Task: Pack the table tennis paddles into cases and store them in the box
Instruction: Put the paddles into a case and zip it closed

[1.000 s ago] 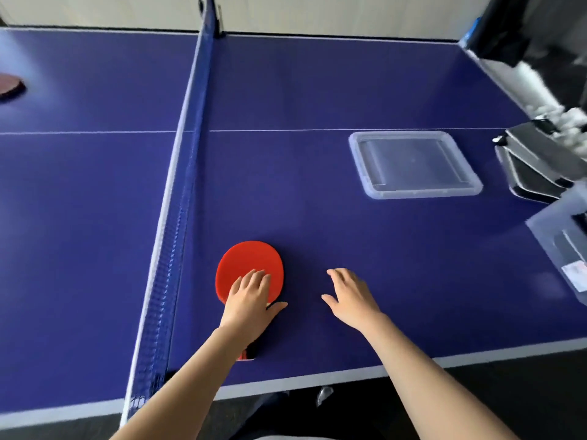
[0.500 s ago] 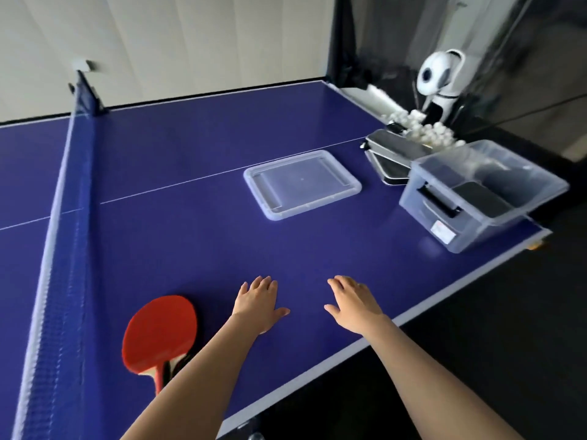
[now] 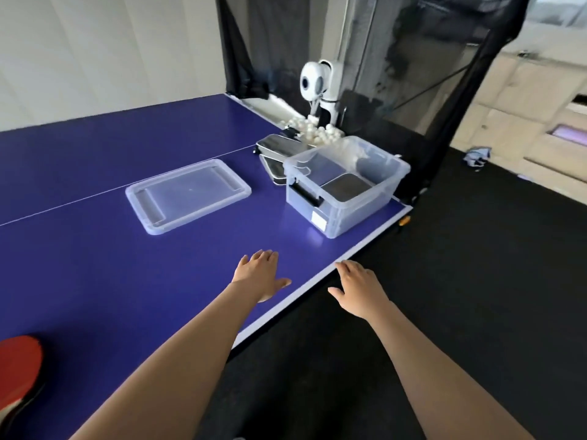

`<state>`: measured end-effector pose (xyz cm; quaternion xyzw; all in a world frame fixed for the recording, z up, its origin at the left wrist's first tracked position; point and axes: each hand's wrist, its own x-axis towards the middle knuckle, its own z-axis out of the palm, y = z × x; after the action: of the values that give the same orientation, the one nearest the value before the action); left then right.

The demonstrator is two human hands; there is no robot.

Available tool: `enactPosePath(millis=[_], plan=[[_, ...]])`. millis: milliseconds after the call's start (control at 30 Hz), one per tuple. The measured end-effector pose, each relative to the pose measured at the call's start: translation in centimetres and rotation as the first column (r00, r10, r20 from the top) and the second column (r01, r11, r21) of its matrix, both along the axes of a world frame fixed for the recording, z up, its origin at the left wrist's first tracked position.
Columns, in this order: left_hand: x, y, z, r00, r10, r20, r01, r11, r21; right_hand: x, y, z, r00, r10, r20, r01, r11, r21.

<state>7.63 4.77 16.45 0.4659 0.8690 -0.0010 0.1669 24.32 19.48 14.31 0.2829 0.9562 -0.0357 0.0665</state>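
Observation:
A red table tennis paddle [image 3: 19, 373] lies on the blue table at the far lower left, partly cut off by the frame edge. My left hand [image 3: 259, 274] hovers flat over the table with straight fingers and holds nothing. My right hand [image 3: 359, 287] is held out just past the table's near edge, fingers relaxed, also empty. A clear plastic box [image 3: 374, 198] stands near the table's right corner with a dark paddle case [image 3: 344, 184] inside. Two more dark cases [image 3: 278, 147] lie stacked behind the box.
The box's clear lid [image 3: 187, 193] lies flat on the blue table [image 3: 95, 281] left of the box. A white ball machine [image 3: 314, 79] with several white balls [image 3: 313, 133] and a black catch net [image 3: 444, 58] stand at the table's far end. Dark floor lies to the right.
My view has swung right, so the paddle slid to the lower left edge. My left hand left the paddle; both hands have moved right toward the box, the right one past the table's edge.

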Motion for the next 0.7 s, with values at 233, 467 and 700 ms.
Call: enactPosePath(millis=[233, 467, 700], plan=[[0.3, 9.4, 0.7, 0.999, -0.04, 0.004, 0.04, 0.999, 0.031, 0.2, 8.0, 1.3, 0.996, -0.067, -0.051, 0.068, 0.998, 0.016], [-4.6, 19.5, 0.9, 0.999, -0.028, -0.029, 0.03, 0.996, 0.083, -4.0, 17.2, 1.5, 0.997, -0.054, -0.053, 0.055, 0.998, 0.028], [-9.5, 27.3, 1.4, 0.999, 0.02, -0.036, -0.015, 0.992, 0.125, -8.9, 26.1, 2.7, 0.998, -0.027, -0.056, 0.029, 0.998, 0.047]])
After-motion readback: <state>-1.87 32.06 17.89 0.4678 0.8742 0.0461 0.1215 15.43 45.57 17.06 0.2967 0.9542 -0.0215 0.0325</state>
